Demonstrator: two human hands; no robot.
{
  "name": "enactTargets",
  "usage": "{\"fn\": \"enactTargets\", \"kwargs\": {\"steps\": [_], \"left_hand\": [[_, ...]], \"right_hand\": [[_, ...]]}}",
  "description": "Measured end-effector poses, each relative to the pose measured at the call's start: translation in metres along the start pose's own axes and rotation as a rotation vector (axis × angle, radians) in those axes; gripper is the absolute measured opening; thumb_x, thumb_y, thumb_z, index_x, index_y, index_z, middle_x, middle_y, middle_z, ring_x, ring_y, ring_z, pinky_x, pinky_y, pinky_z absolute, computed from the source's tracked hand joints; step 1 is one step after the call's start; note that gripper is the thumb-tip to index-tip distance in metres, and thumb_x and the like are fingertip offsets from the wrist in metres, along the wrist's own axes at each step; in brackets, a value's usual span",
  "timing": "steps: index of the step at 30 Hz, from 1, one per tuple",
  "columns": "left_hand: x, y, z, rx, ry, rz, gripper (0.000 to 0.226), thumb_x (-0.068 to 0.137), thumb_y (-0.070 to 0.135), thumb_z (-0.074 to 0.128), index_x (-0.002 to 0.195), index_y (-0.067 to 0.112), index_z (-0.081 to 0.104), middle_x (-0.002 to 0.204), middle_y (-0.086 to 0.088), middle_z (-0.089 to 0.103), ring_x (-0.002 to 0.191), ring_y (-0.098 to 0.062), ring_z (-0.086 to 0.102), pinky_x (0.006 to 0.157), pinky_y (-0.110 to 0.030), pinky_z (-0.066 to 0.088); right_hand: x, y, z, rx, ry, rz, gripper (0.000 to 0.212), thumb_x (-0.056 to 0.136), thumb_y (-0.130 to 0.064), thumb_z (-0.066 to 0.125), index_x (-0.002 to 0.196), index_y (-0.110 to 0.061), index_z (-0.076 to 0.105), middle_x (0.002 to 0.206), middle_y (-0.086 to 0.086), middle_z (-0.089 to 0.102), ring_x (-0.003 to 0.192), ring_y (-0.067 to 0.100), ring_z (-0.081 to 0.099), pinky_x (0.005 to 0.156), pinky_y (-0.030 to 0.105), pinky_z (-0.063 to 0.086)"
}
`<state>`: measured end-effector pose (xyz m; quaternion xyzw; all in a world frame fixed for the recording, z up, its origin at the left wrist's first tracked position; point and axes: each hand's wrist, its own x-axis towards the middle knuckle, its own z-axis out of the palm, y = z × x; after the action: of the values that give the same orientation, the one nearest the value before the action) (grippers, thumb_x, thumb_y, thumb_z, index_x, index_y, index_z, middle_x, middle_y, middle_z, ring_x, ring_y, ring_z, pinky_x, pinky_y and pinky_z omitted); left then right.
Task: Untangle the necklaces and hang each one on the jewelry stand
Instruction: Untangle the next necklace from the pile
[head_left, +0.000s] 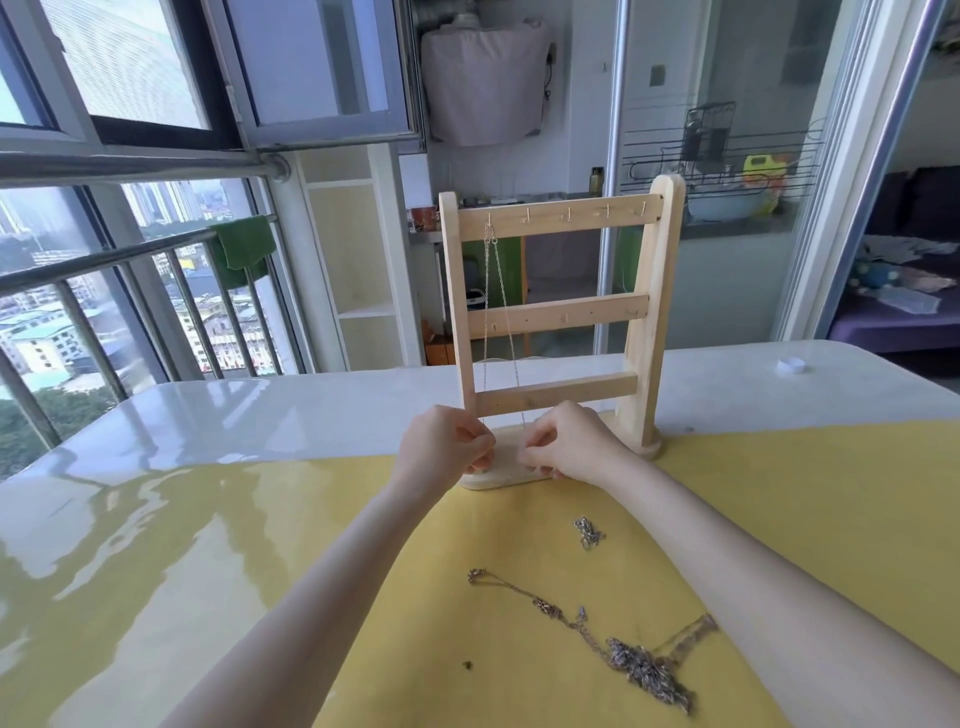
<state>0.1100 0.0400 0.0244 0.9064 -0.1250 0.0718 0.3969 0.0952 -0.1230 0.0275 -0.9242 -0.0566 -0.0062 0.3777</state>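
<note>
Head camera looks down on a glossy white bench (291, 415) whose near half is covered by a shiny yellow mat (395, 597), set on a high balcony with a grey metal railing (104, 260) and city buildings at nine o'clock, a green cloth (244, 249) draped over the rail, windows at eleven o'clock and a glass sliding door (727, 182) at two o'clock showing a kitchen rack behind it. At twelve o'clock on the bench stands a pale wooden ladder-shaped jewelry stand (556, 306) with three crossbars carrying small hooks. A thin silver chain necklace (498, 312) hangs from the leftmost hook of the top bar, its two strands running down, spreading apart, to the hands in front of the lowest bar. The left hand (447, 447) has its fingers (480, 447) curled in, pinching the left strand, and the right hand (566, 447) has its fingers (537, 447) curled in, pinching the right strand; both hover just above the stand's flat base. On the mat at five o'clock lies a tangled heap of silver chains (649, 670) with a darker beaded strand trailing away toward eleven o'clock, and a small separate bunched silver chain (588, 531) rests between that heap and the stand. A tiny dark speck (467, 665) sits at six o'clock, and a small white round cap (790, 365) lies on the bench at two o'clock.
</note>
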Motion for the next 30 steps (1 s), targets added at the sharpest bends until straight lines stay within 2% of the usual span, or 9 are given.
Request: {"fn": "enactTargets", "kwargs": {"steps": [2,5,8,12,16,22,25,27,30], "left_hand": [[-0.001,-0.001,0.002,0.020,-0.009,0.003,0.013,0.085,0.006,0.063,0.075,0.009,0.071,0.068,-0.003,0.070,0.068,-0.022,0.070,0.067,-0.029,0.058],[-0.001,-0.004,0.004,0.038,-0.023,-0.008,0.013,0.085,0.007,0.063,0.074,0.010,0.070,0.068,-0.004,0.070,0.068,-0.023,0.070,0.067,-0.030,0.058],[-0.001,-0.006,0.005,0.046,-0.033,-0.014,0.015,0.085,0.006,0.063,0.071,0.012,0.068,0.068,-0.004,0.070,0.068,-0.024,0.071,0.067,-0.031,0.059],[-0.001,-0.007,0.007,0.039,-0.051,-0.031,0.018,0.085,0.005,0.063,0.069,0.011,0.067,0.070,-0.008,0.071,0.066,-0.023,0.070,0.059,-0.020,0.055],[0.000,-0.010,0.010,0.040,-0.066,-0.039,0.018,0.083,0.003,0.062,0.067,0.009,0.067,0.070,-0.009,0.072,0.066,-0.022,0.070,0.067,-0.027,0.058],[-0.004,-0.011,0.012,0.074,-0.085,-0.028,0.012,0.084,0.005,0.063,0.075,0.005,0.071,0.071,-0.009,0.071,0.070,-0.025,0.070,0.072,-0.035,0.058],[-0.011,-0.012,0.008,0.117,-0.086,-0.013,0.014,0.086,0.011,0.065,0.073,0.014,0.068,0.071,-0.005,0.071,0.070,-0.023,0.069,0.070,-0.032,0.058],[-0.017,-0.013,0.006,0.128,-0.083,-0.001,0.011,0.087,0.013,0.065,0.076,0.013,0.069,0.070,-0.004,0.071,0.068,-0.021,0.069,0.069,-0.030,0.057],[-0.028,-0.007,0.012,0.128,-0.105,0.037,0.009,0.087,0.015,0.066,0.080,0.012,0.071,0.068,0.000,0.069,0.060,-0.011,0.064,0.066,-0.026,0.055]], "right_hand": [[0.000,0.001,0.003,0.000,-0.015,0.005,0.010,0.083,-0.009,0.065,0.077,-0.007,0.072,0.061,0.003,0.063,0.048,0.005,0.050,0.055,0.017,0.042],[0.000,0.001,0.007,-0.001,-0.027,0.007,0.011,0.082,-0.007,0.063,0.075,-0.006,0.071,0.059,0.003,0.061,0.042,0.002,0.045,0.048,0.013,0.038],[0.001,0.002,0.010,0.008,-0.034,0.013,0.010,0.082,-0.007,0.064,0.074,-0.009,0.071,0.057,0.001,0.061,0.046,0.005,0.048,0.049,0.014,0.040],[0.002,0.004,0.012,0.004,-0.041,0.013,0.013,0.082,-0.007,0.065,0.071,-0.014,0.069,0.058,0.001,0.062,0.044,0.003,0.047,0.052,0.016,0.043],[0.002,0.007,0.015,-0.006,-0.048,0.020,0.015,0.082,-0.007,0.065,0.070,-0.015,0.068,0.059,0.002,0.062,0.037,-0.002,0.045,0.048,0.013,0.039],[0.001,0.009,0.019,0.004,-0.029,0.033,0.008,0.083,-0.008,0.065,0.078,-0.013,0.069,0.059,0.001,0.062,0.047,0.005,0.052,0.046,0.012,0.038],[-0.002,0.012,0.013,-0.016,-0.014,0.023,0.007,0.085,-0.009,0.065,0.080,-0.013,0.069,0.063,0.000,0.064,0.050,0.005,0.054,0.051,0.016,0.040],[-0.005,0.015,0.005,-0.059,0.000,0.015,0.008,0.085,-0.010,0.065,0.079,-0.011,0.070,0.063,-0.002,0.064,0.047,0.002,0.053,0.054,0.017,0.041],[-0.015,0.021,-0.006,-0.153,-0.034,0.028,0.014,0.085,-0.017,0.067,0.076,-0.007,0.072,0.069,0.004,0.069,0.058,0.010,0.060,0.060,0.024,0.048]]}}
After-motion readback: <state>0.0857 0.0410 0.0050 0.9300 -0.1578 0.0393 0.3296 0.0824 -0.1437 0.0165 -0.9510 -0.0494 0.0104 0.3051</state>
